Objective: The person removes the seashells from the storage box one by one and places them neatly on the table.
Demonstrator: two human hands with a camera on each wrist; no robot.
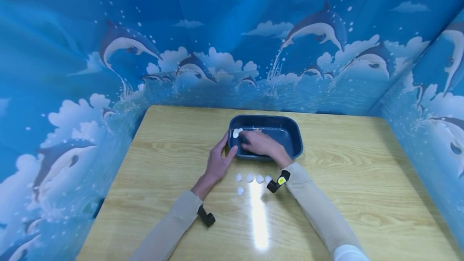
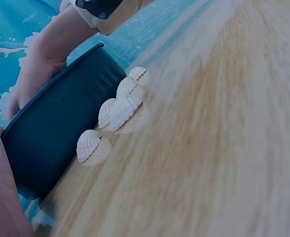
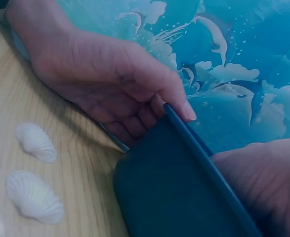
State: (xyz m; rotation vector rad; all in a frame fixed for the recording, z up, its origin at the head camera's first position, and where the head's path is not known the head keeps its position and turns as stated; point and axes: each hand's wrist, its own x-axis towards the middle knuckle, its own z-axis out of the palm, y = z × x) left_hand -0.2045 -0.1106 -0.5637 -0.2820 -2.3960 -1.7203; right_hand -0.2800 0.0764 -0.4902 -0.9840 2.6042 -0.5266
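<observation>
A dark blue rectangular basin (image 1: 298, 135) stands on the wooden table. My left hand (image 1: 217, 164) holds its left end, with the thumb at the rim and the curled fingers (image 3: 135, 123) against the outer wall, as the right wrist view shows. Down inside the basin is my right hand (image 1: 262, 143), its fingers pointing left close to a few white seashells (image 1: 237, 133). Whether those fingers grip a shell I cannot tell. In the left wrist view the basin wall hides the fingertips of the right hand (image 2: 33, 81).
Several white ribbed seashells lie on the table in front of the basin, mostly in a row, with one shell (image 1: 240, 191) set nearer the front. A light reflection crosses the wooden table (image 1: 174, 148). Behind hangs a blue dolphin-print curtain (image 1: 224, 31).
</observation>
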